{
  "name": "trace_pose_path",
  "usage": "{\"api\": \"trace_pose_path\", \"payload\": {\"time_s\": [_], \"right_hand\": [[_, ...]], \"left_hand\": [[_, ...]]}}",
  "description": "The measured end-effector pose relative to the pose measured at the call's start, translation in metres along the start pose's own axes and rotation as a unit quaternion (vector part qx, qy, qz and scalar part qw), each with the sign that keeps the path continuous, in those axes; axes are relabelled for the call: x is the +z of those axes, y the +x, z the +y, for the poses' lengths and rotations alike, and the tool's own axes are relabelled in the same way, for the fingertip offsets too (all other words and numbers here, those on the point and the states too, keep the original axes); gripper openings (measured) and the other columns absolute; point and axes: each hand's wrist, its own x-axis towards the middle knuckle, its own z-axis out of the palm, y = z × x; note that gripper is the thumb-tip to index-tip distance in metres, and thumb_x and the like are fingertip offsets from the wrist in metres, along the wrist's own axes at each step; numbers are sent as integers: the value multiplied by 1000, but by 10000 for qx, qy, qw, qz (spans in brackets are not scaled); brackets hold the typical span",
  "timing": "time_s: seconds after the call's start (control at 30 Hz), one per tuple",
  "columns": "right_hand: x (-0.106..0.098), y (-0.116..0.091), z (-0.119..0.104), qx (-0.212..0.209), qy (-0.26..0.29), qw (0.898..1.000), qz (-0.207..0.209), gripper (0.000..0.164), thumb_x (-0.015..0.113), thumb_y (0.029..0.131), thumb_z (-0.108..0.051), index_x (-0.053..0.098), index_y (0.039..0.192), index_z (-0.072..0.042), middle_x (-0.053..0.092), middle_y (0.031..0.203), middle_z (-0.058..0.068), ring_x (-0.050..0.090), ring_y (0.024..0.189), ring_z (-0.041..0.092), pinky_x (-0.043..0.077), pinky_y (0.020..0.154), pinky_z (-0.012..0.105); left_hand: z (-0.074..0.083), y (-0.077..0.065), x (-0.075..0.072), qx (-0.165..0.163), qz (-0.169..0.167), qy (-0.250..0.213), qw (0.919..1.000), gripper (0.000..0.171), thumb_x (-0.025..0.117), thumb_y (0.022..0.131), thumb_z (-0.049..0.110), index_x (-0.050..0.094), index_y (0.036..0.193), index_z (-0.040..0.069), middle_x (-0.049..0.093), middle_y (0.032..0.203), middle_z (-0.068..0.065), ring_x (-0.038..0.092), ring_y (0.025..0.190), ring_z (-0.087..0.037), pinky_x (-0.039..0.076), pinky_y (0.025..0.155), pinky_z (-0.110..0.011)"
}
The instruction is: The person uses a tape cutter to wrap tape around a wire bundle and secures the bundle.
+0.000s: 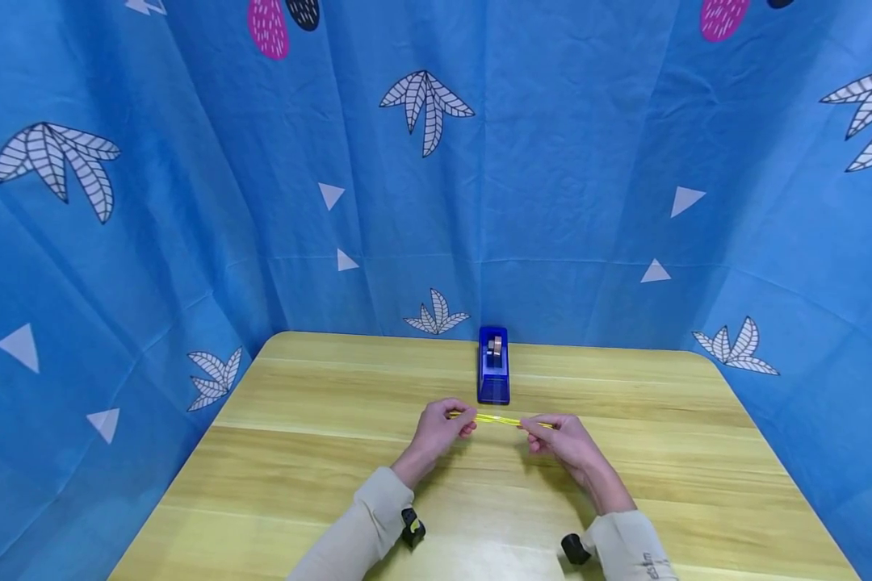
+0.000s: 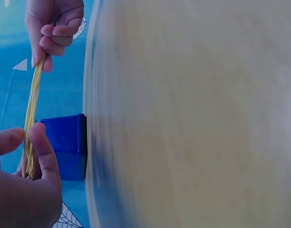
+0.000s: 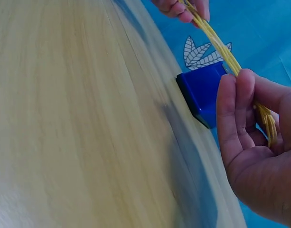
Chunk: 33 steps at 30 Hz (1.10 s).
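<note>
pinching a bundle of yellow strands (image 1: 497,419) near one end with my left hand (image 1: 438,428), i am gripping it near the other with my right hand (image 1: 565,441), holding it above the wooden table (image 1: 320,403). a blue tape dispenser (image 1: 493,389) is sitting just beyond, before the blue curtain (image 1: 552,202).
</note>
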Motion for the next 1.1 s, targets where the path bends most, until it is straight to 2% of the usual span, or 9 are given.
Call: {"api": "trace_pose_path", "payload": {"time_s": [0.2,0.4,0.53,0.67,0.9,1.1], "right_hand": [[-1,1,0,-147,-248,9993,237,29,69,100,-10,70,121,10,71,81,8,67,70,14,63,72,27],[0,3,2,-247,-641,9967,435,29,72,99,-16,74,119,4,74,81,9,69,70,16,63,74,30],[1,4,3,-272,-708,9960,483,28,72,99,-17,75,117,3,74,83,11,70,71,17,63,75,31],[1,4,4,-170,-468,9978,427,34,71,100,-23,72,120,4,73,91,12,72,78,18,64,79,32],[-4,5,7,73,199,9980,603,62,60,105,-42,53,143,8,67,126,21,74,93,21,63,88,32],[-6,5,6,211,215,9980,554,63,52,108,-45,52,142,8,64,129,26,73,93,22,63,87,32]], "left_hand": [[-1,2,1,-128,-91,-97,9998,18,69,99,15,72,104,-2,74,86,-10,68,74,-14,60,69,-25],[-1,5,0,-236,-120,-126,9996,21,69,100,18,72,102,-3,73,84,-8,65,71,-11,59,68,-23],[1,4,0,-291,-102,-103,9995,19,70,99,16,73,104,-2,74,86,-8,65,73,-12,59,68,-23],[3,3,-1,-255,-11,-70,9996,16,71,98,12,73,106,-2,75,87,-9,67,74,-14,59,69,-23],[2,5,1,-203,102,-66,9997,13,72,97,11,74,103,0,75,88,-9,68,76,-17,58,68,-23],[3,6,1,-69,169,-55,9998,11,73,97,10,75,101,0,75,86,-9,68,74,-16,57,67,-25]]}}
